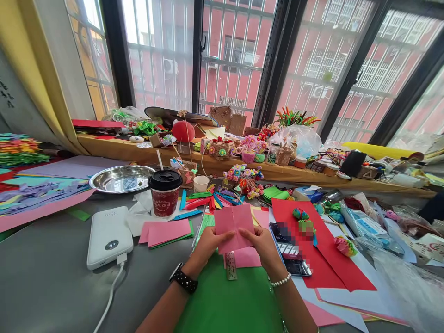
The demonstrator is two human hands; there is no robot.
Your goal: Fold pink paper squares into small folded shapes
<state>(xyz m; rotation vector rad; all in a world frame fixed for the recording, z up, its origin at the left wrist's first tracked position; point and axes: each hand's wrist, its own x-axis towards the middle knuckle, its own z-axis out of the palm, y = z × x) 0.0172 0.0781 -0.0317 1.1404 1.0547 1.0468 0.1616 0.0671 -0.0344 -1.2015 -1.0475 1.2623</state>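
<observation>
A square of pink paper (234, 221), creased down its middle, is held up between both my hands. My left hand (210, 241) grips its lower left part, thumb across the front. On the lower right, my right hand (262, 241) pinches it the same way; the fingers behind the paper are hidden. Beneath lies a green sheet (232, 300), with a short patterned ruler (231, 267) on it and another pink sheet (249, 257) partly under the ruler. To the left is a small stack of pink squares (169, 232) over green ones.
A dark red lidded cup (165, 196) with a straw, a white power bank (110, 237) and a metal plate (123, 179) stand at left. Right of my hands are a phone (289, 252) and red paper (329, 249) bearing small folded paper pieces. Crafts crowd the windowsill (145, 156).
</observation>
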